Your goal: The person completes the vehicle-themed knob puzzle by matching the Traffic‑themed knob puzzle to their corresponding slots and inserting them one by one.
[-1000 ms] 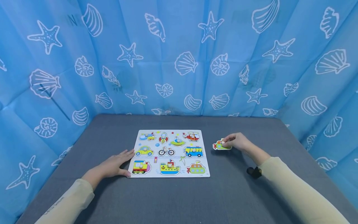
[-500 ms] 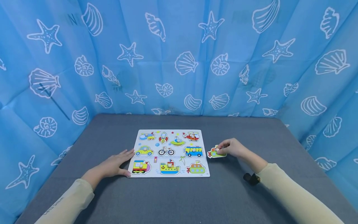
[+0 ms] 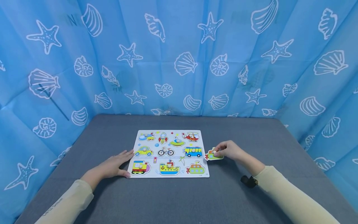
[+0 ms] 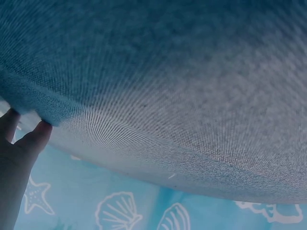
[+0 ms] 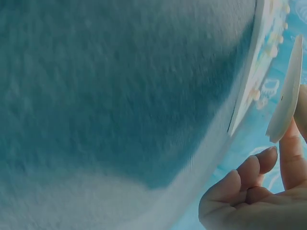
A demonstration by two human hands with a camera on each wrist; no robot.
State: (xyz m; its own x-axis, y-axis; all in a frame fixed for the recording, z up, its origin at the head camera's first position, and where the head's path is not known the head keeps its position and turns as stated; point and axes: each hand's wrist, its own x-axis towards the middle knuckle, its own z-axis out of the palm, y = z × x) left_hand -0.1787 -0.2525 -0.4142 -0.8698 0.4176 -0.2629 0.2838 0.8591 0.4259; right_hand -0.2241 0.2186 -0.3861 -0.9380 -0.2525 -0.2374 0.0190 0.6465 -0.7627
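A knobbed puzzle board (image 3: 155,175) with vehicle pictures lies on the grey table. My right hand (image 3: 231,151) pinches the small knob of a green-and-orange submarine puzzle piece (image 3: 210,156), just beside the board's right edge. In the right wrist view the piece (image 5: 287,96) is seen edge-on, raised above the tabletop, its pale underside showing. A submarine picture (image 3: 196,168) without a knob fills the board's lower right corner. My left hand (image 3: 113,165) rests at the board's left edge, fingers spread, thumb at the near corner. Its fingertips (image 4: 44,128) show in the left wrist view.
Several knobbed pieces sit in the board, among them a bus (image 3: 194,151), a boat (image 3: 169,169) and a train (image 3: 140,168). Behind the grey table (image 3: 173,202) hangs a blue curtain (image 3: 167,68) with shells and starfish. A black object (image 3: 249,181) is at the right wrist.
My right hand has carried the submarine piece left and nearer to me, up to the board's right edge. The left hand and the board have stayed in place.
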